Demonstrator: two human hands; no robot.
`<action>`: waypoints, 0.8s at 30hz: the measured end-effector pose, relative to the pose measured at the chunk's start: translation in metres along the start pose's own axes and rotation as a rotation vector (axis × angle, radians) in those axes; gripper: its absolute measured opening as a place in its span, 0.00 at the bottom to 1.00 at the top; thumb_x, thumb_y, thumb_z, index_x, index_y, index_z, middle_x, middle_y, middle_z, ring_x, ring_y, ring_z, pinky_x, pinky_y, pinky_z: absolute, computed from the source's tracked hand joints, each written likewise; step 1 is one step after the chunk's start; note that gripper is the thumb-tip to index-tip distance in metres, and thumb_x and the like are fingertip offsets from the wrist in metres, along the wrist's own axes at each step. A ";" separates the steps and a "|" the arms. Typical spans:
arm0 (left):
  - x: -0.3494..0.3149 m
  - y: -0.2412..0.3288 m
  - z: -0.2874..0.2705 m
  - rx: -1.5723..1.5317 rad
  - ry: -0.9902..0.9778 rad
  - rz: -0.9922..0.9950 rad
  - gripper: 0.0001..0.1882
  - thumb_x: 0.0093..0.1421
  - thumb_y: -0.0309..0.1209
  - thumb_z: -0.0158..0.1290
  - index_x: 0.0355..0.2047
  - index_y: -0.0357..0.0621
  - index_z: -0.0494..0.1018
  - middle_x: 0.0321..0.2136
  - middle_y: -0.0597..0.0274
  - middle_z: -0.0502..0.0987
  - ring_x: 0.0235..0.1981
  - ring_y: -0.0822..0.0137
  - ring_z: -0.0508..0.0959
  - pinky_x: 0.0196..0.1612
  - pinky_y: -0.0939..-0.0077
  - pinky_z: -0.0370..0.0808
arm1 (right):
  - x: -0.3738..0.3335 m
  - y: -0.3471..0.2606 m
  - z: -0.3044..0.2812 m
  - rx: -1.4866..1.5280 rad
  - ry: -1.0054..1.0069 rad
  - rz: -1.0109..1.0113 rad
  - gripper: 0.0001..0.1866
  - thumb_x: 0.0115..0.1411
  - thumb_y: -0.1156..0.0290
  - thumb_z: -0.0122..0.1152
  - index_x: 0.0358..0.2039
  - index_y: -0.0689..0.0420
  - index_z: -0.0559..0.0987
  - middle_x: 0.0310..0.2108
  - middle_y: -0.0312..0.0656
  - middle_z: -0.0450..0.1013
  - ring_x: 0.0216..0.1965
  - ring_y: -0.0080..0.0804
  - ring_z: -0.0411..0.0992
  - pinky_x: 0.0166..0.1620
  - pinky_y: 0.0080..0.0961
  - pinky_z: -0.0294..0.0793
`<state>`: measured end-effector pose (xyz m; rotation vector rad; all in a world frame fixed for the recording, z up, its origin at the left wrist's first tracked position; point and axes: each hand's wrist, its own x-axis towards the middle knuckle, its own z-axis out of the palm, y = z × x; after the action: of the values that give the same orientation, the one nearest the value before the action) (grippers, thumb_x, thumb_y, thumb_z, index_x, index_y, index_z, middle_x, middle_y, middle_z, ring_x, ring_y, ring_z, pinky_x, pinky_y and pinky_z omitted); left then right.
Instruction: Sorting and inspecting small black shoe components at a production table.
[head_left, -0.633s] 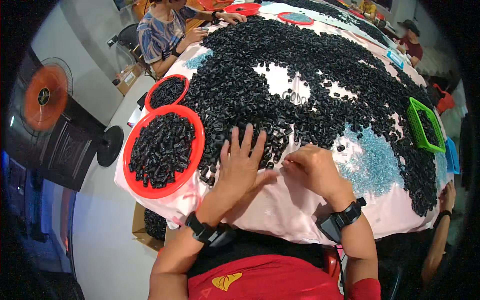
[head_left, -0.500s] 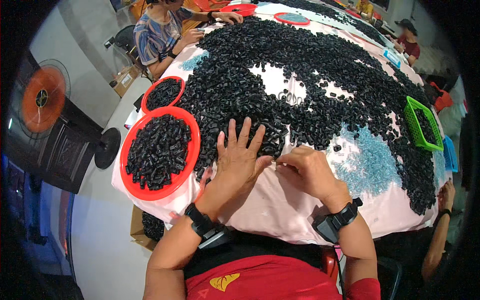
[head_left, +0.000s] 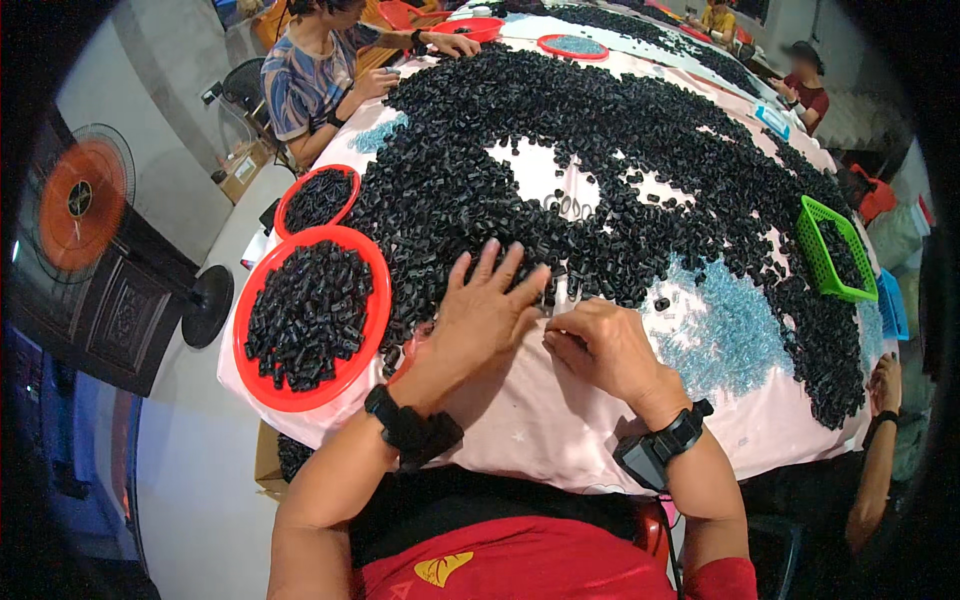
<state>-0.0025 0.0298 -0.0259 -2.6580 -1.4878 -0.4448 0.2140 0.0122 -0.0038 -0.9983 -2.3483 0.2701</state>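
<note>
My left hand (head_left: 480,312) rests palm down with its fingers spread at the near edge of a wide heap of small black plastic parts (head_left: 440,205). Beside it, my right hand (head_left: 607,345) is closed, thumb and fingertips together; whatever it may hold is hidden. Both hands are over the pale pink tablecloth (head_left: 520,430). To the right of my right hand lies a spread of tiny clear blue pieces (head_left: 725,325). Left of my left hand, a red round tray (head_left: 382,330) holds more black parts.
A smaller red tray (head_left: 352,200) stands behind the big one. At the right is a green basket (head_left: 845,290) with black parts. What look like scissors (head_left: 572,205) lie amid the heap. Co-workers sit around the table; one person's arm (head_left: 875,470) is close on my right.
My left hand's fingers have shifted slightly over the near black parts and spread. My right hand stays closed in nearly the same place. The whole view has shifted a little.
</note>
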 end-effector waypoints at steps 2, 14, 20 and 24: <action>0.014 -0.011 -0.004 0.071 -0.008 -0.113 0.27 0.69 0.47 0.49 0.67 0.64 0.65 0.71 0.52 0.58 0.71 0.43 0.57 0.69 0.41 0.51 | -0.001 0.001 0.000 0.026 0.014 0.011 0.06 0.55 0.70 0.69 0.31 0.58 0.83 0.26 0.45 0.78 0.29 0.44 0.76 0.33 0.37 0.76; 0.065 -0.001 0.027 -0.203 0.196 0.064 0.29 0.69 0.43 0.48 0.66 0.46 0.65 0.61 0.46 0.70 0.61 0.42 0.69 0.65 0.49 0.63 | 0.003 0.023 -0.011 -0.248 0.285 0.317 0.11 0.60 0.68 0.64 0.41 0.58 0.83 0.32 0.47 0.77 0.36 0.48 0.76 0.39 0.43 0.76; 0.053 0.017 0.024 -0.274 0.200 0.148 0.27 0.62 0.40 0.55 0.60 0.45 0.72 0.56 0.49 0.72 0.55 0.48 0.72 0.59 0.51 0.67 | 0.002 0.032 -0.011 -0.301 0.239 0.316 0.15 0.58 0.69 0.64 0.46 0.57 0.82 0.32 0.47 0.75 0.39 0.48 0.75 0.42 0.44 0.76; 0.028 0.023 0.011 -0.396 0.116 0.202 0.26 0.62 0.36 0.56 0.59 0.41 0.71 0.56 0.45 0.71 0.56 0.45 0.72 0.59 0.53 0.68 | 0.000 0.029 -0.016 -0.149 0.165 0.276 0.15 0.57 0.72 0.62 0.46 0.57 0.83 0.32 0.47 0.76 0.38 0.49 0.75 0.42 0.44 0.76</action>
<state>0.0332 0.0424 -0.0262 -2.9703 -1.1845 -0.9449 0.2400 0.0320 -0.0018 -1.3659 -2.1048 0.1133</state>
